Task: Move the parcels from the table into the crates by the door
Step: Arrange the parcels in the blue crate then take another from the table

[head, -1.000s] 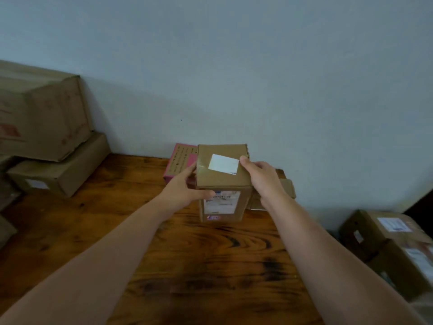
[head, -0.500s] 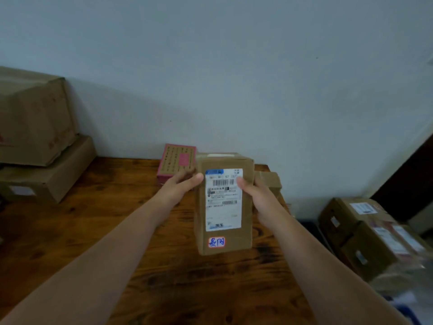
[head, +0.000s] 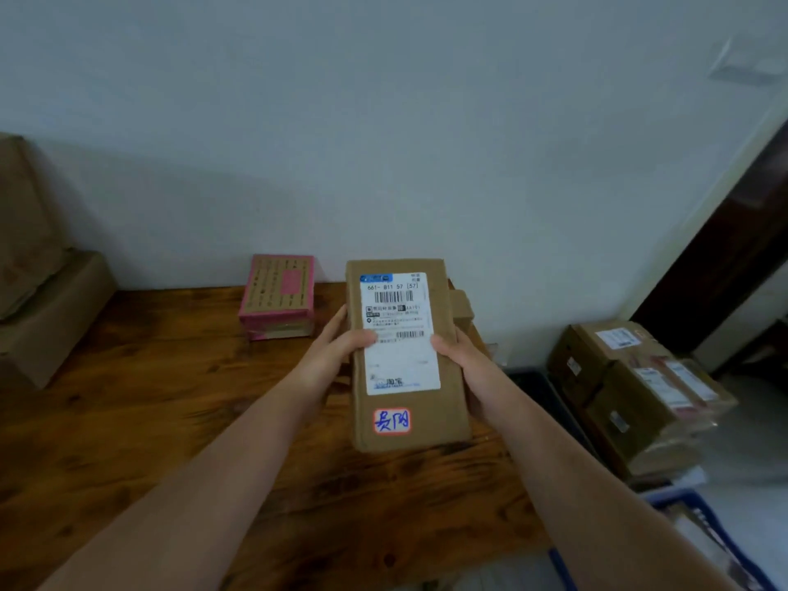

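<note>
Left hand (head: 337,356) and right hand (head: 462,356) gripped labelled parcel (head: 426,420) by long sides, thumbs on label face, parcel held over right part of desk (head: 149,398). Pink box (head: 279,292) at desk's back edge. Stacked cartons (head: 631,390) and blue crate (head: 678,499) on floor right of desk.

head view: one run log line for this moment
parcel: held over table, label facing camera | left hand: grips its left edge | right hand: grips its right edge | on table: pink box
</note>
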A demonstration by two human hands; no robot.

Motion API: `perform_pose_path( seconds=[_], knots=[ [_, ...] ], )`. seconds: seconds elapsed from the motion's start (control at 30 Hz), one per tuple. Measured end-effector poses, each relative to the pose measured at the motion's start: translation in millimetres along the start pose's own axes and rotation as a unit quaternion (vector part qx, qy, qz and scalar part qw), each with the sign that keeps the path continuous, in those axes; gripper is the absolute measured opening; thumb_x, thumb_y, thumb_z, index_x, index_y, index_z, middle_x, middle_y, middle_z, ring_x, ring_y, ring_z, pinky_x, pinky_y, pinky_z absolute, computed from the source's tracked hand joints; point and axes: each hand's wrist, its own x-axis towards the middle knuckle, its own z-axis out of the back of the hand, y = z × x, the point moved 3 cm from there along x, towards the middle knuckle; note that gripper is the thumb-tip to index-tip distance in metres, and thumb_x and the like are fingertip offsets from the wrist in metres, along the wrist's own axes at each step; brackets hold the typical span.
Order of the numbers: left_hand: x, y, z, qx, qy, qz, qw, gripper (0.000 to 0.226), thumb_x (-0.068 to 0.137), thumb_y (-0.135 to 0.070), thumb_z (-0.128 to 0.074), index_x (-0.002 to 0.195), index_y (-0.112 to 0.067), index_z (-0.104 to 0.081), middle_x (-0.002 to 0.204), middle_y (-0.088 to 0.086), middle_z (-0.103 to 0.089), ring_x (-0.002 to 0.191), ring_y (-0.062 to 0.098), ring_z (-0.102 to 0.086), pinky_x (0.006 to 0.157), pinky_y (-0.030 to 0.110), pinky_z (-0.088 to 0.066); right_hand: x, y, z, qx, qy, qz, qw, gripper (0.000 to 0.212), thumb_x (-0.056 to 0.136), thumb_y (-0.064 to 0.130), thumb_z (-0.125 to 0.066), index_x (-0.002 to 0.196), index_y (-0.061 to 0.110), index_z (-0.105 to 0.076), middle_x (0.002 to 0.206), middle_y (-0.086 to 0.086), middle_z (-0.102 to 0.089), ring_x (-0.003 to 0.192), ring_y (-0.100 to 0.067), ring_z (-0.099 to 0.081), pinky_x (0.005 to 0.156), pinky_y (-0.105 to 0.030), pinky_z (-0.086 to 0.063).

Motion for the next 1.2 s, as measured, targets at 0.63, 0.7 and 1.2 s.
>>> perform_pose_path(
  seconds=[0.63,0.7,1.2],
  knots=[
    [7.7,78.9,-309.6,0.024,0.045,0.091,0.995,0.047,0.072,-0.034,-0.076,0.110,-0.024,-0.051,0.103,0.003,-0.069,0.094,0.025,-0.067,0.076,0.044,-0.055,-164.9,-54.9,285.0,0.050,-0.200,-0.018,0.978,0.033,0.091,0.039,-0.057,0.123,0.030,-0.057,0.104,0.000,-0.074,0.095,-0.024,-0.070,0.089,-0.048,-0.052],
    [6.4,95.5,-356.4,0.006,0.043,0.100,0.994,0.047,0.073,-0.030,-0.076,0.111,-0.020,-0.052,0.105,0.006,-0.069,0.094,0.027,-0.067,0.082,0.049,-0.054,-183.3,-61.1,328.2,0.022,-0.230,-0.016,0.973,0.035,0.092,0.038,-0.057,0.125,0.026,-0.057,0.103,-0.001,-0.074,0.095,-0.025,-0.070,0.090,-0.051,-0.052],
    [47.2,183.4,-610.0,-0.050,0.096,0.176,0.978,0.036,0.081,-0.017,-0.069,0.114,-0.015,-0.055,0.103,0.008,-0.070,0.077,0.017,-0.071,0.051,0.025,-0.054,-239.3,-93.7,573.2,-0.036,-0.334,-0.062,0.940,0.020,0.097,0.031,-0.051,0.111,0.029,-0.065,0.096,0.002,-0.075,0.088,-0.020,-0.072,0.087,-0.047,-0.055]
  ],
)
